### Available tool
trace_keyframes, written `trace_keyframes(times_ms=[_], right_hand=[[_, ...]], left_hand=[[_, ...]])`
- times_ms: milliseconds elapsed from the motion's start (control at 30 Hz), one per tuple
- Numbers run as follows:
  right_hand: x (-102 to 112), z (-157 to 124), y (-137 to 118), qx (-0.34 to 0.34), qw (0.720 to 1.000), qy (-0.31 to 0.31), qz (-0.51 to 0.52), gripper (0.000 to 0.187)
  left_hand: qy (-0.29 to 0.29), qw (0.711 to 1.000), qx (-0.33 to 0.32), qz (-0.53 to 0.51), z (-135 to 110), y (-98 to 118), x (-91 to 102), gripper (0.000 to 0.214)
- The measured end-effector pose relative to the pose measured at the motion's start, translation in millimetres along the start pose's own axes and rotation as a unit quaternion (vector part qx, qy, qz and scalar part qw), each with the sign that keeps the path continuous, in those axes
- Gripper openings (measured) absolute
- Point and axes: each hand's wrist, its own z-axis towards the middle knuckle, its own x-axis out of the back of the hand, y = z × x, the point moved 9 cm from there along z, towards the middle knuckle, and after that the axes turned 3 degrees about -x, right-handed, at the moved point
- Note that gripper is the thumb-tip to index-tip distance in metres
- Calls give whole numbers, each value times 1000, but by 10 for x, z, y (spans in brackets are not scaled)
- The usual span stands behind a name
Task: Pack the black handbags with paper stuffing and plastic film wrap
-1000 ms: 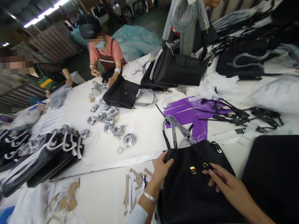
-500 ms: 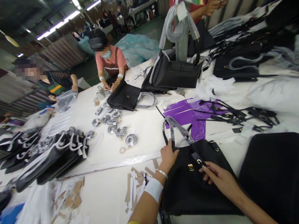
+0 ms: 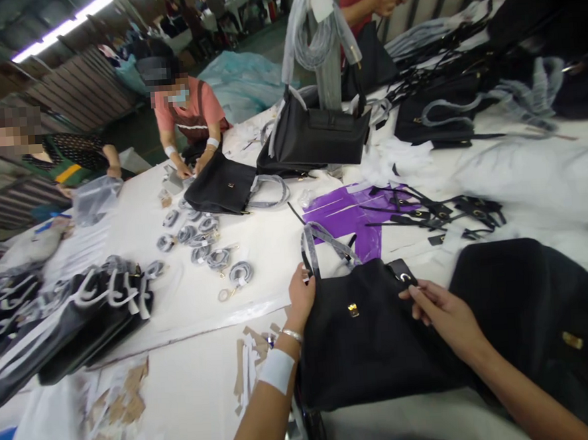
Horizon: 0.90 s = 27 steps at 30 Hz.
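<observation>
1. Right hand [image 3: 446, 313] held a short, flat black tab with a gold loop [image 3: 401, 272], thumb and finger pinched narrowly on it at the upper right corner of a soft, squarish black bag [image 3: 361, 348].
2. Half a second earlier it had pinched such a tab over the bag's front, near the small gold clasp [image 3: 353, 310]; whether this was the same tab, I could not tell. Clasp and front now lay uncovered.
3. Left hand [image 3: 301, 292] was curled around the bag's upper left corner, some fingers hidden. Its forefinger had pointed up moments before and was now folded, so both top corners appeared steadied.
4. That bag lay at the near edge of the white table [image 3: 194, 385], its grey plastic-wrapped handles [image 3: 319, 230] standing up behind.
5. To the right, a second large black bag [image 3: 508, 293] sat close beside the right forearm, probably limiting room there.
6. Behind lay a flat purple sheet [image 3: 331, 218] and a tangle of thin black straps [image 3: 437, 208]; left of them, grey wrapped coils [image 3: 241, 273].
7. Across the table, a person in a pink top [image 3: 211, 99] handled another bag.
</observation>
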Motion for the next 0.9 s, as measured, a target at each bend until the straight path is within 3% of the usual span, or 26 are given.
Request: trace_keyframes(times_ms=[100, 200, 300, 400, 600, 700, 800, 900], right_hand=[[318, 136, -9, 5, 998, 65, 15, 48], [441, 269, 49, 8, 996, 87, -6, 52], [449, 385, 81, 10, 991, 101, -82, 53], [426, 484, 64, 17, 987, 104, -125, 52], [449, 683, 41, 28, 994, 92, -46, 48], [393, 776, -125, 115, 990, 59, -62, 36], [291, 744, -467, 272, 942, 53, -190, 20], [157, 687, -710, 345, 885, 62, -307, 29]], left_hand=[[-26, 998, -57, -3, -25, 280, -177, 49], [-119, 988, -92, -28, -22, 535, -621, 32], [-177, 981, -59, -46, 51, 584, -1035, 21], [-209, 975, -7, -81, 115, 531, -1266, 28], [-276, 935, 21, -221, 55, 648, -1240, 48], [-316, 906, 26, -282, 18, 789, -1168, 50], [-348, 881, 31, -319, 0, 914, -1121, 47], [-361, 869, 29, -338, -9, 1012, -1097, 42]])
